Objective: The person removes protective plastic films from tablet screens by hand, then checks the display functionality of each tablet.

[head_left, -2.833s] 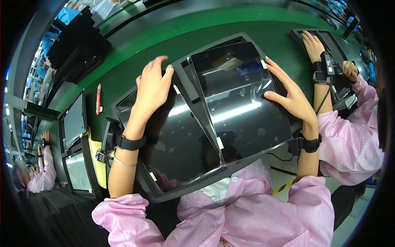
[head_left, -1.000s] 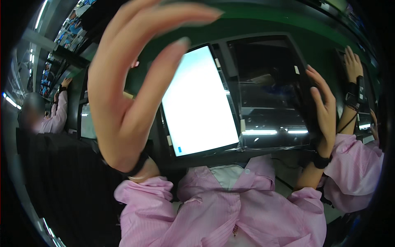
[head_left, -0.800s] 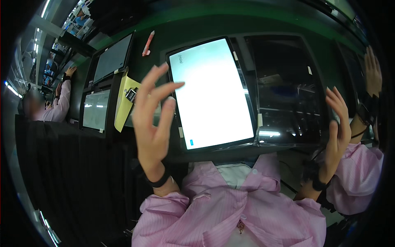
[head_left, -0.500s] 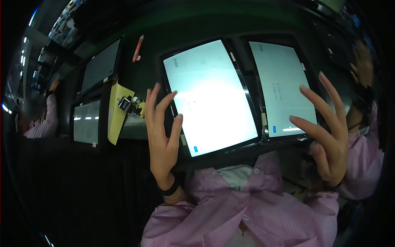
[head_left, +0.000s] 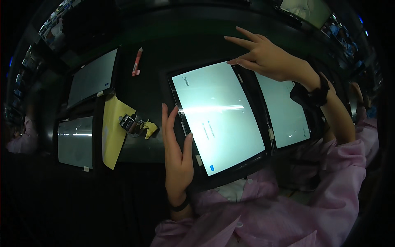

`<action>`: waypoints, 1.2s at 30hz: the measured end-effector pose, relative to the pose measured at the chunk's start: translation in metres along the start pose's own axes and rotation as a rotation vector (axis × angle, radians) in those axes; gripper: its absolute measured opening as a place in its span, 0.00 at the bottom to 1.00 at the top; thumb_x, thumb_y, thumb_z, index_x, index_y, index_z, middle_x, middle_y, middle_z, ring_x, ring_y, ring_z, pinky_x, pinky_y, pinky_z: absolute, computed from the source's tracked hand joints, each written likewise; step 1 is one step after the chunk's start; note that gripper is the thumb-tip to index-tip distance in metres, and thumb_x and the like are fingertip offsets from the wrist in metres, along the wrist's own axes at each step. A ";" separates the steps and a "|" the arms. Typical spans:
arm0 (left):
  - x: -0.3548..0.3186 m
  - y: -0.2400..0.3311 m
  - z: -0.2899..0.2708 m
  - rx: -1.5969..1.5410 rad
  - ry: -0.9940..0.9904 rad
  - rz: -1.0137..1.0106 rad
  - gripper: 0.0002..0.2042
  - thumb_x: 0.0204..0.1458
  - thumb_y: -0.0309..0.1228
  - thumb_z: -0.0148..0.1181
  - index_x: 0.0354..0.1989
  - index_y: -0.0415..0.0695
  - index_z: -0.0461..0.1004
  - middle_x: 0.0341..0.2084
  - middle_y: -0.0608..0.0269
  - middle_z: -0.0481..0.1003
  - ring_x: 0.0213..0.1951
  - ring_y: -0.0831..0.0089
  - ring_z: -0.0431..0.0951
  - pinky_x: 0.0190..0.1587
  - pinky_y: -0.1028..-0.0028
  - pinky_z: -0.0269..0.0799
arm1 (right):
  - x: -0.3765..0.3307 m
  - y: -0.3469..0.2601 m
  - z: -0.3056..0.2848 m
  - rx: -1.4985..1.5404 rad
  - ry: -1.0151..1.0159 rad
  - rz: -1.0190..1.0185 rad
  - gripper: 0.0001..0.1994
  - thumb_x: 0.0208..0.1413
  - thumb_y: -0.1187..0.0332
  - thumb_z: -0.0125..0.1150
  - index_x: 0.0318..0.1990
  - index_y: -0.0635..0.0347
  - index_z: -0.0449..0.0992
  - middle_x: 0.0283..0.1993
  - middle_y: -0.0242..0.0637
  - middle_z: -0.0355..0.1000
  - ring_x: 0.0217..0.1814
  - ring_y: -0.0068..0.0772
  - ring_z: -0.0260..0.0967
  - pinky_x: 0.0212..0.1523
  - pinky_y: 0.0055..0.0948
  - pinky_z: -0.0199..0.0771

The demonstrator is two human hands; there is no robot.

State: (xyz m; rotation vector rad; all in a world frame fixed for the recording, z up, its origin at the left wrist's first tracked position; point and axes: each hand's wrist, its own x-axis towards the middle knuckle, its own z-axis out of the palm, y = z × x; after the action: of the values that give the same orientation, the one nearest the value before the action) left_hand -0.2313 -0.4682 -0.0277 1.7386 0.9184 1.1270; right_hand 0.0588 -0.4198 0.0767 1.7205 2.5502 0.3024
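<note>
A tablet (head_left: 218, 123) with a bright, lit white screen lies tilted in front of me. My left hand (head_left: 179, 164) is at its left edge, fingers stretched up along the frame and thumb tip by the screen's border; the hand holds nothing. Over the tablet's far right corner reaches my right hand (head_left: 267, 57), palm down with fingers spread. Its lower fingertips are at the corner; whether they touch cannot be made out. A second lit tablet (head_left: 284, 111) lies to the right, partly hidden under my right hand and wrist.
On the left lie two more tablets, a far one (head_left: 92, 78) and a near one (head_left: 76, 140). Beside them are a yellow sheet (head_left: 113, 131), a small metal device (head_left: 131, 124) and a crumpled yellow scrap (head_left: 150, 129). A red-and-white pen (head_left: 137, 61) lies farther back. Co-workers' sleeves show at both sides.
My right hand has moved from over the right tablet, up and left to the middle tablet's far corner. The right tablet's display now appears turned round. The view has shifted slightly.
</note>
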 end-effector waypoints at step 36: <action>-0.001 -0.013 0.003 0.055 0.017 0.071 0.21 0.56 0.24 0.40 0.60 0.39 0.55 0.65 0.47 0.46 0.65 0.52 0.48 0.63 0.60 0.47 | -0.063 -0.152 -0.005 0.483 -0.031 -0.459 0.16 0.43 0.60 0.63 0.42 0.49 0.79 0.67 0.38 0.53 0.70 0.50 0.45 0.61 0.53 0.55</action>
State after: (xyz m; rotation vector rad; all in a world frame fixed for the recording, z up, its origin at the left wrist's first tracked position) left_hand -0.2303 -0.4655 -0.0404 1.8216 0.9118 1.1734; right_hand -0.0568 -0.5340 0.0484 1.1455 3.0589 -0.3864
